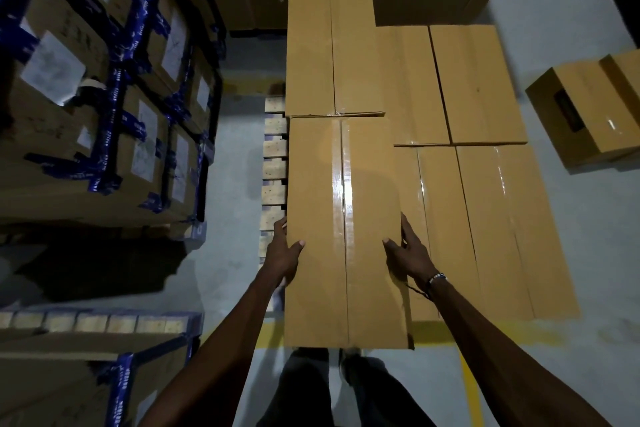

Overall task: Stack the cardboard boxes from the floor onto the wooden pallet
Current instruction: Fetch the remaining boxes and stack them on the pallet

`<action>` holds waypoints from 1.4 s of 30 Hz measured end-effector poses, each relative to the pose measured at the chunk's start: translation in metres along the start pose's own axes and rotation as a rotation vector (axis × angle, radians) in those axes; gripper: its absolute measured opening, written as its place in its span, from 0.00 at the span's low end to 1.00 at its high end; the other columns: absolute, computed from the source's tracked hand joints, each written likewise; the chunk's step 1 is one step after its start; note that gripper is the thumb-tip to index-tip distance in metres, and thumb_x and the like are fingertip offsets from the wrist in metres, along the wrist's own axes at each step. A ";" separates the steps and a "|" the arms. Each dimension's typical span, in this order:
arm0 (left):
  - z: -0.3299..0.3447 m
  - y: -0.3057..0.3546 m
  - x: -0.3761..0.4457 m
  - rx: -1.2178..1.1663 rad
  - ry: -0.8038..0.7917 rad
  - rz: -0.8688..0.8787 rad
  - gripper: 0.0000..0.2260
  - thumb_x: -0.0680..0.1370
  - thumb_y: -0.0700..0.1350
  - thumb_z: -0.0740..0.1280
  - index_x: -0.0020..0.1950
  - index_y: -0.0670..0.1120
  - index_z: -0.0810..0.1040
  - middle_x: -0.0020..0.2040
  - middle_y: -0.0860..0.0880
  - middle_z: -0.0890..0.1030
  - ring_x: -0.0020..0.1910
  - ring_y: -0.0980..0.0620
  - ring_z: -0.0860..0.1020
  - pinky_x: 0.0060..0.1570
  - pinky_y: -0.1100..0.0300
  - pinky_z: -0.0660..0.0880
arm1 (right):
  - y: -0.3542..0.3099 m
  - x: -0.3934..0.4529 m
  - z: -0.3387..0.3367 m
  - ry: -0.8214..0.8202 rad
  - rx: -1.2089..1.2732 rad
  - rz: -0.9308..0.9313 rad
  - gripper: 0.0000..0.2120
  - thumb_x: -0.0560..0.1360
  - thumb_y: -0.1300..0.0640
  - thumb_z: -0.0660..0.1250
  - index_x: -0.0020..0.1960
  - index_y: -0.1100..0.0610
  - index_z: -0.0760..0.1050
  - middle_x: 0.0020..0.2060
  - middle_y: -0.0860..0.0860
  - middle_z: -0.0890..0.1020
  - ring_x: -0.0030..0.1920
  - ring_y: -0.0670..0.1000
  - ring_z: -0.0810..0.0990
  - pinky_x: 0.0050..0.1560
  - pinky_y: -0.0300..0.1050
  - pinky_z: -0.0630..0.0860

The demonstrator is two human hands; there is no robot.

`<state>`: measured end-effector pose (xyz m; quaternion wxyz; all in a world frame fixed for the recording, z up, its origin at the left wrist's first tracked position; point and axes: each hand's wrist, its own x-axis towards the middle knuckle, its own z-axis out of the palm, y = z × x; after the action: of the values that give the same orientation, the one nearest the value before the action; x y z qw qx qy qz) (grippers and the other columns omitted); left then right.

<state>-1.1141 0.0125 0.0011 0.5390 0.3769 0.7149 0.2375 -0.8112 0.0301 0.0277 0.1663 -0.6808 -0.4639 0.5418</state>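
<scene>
Here the left hand (282, 258) and right hand (410, 253) clamp the long box (346, 232) by its sides. Its near end overhangs the wooden pallet (274, 168); released early, it could tip floorward.

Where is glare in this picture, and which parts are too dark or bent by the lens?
Head view: glare on the clear tape of the long brown cardboard box held by both hands; dark blue-taped cartons at left are dim; edges bow from wide-angle distortion.
</scene>
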 end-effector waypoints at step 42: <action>0.023 -0.112 -0.146 -0.029 0.174 -0.236 0.22 0.74 0.40 0.70 0.69 0.51 0.80 0.58 0.39 0.85 0.53 0.38 0.84 0.54 0.43 0.84 | 0.105 -0.138 0.007 -0.078 0.207 0.220 0.30 0.81 0.63 0.63 0.81 0.47 0.62 0.71 0.56 0.73 0.61 0.64 0.79 0.54 0.58 0.81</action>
<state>-1.1044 -0.1726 -0.0026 0.5044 0.2602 0.7949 0.2145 -0.7674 -0.1380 0.0290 0.1571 -0.6852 -0.3346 0.6276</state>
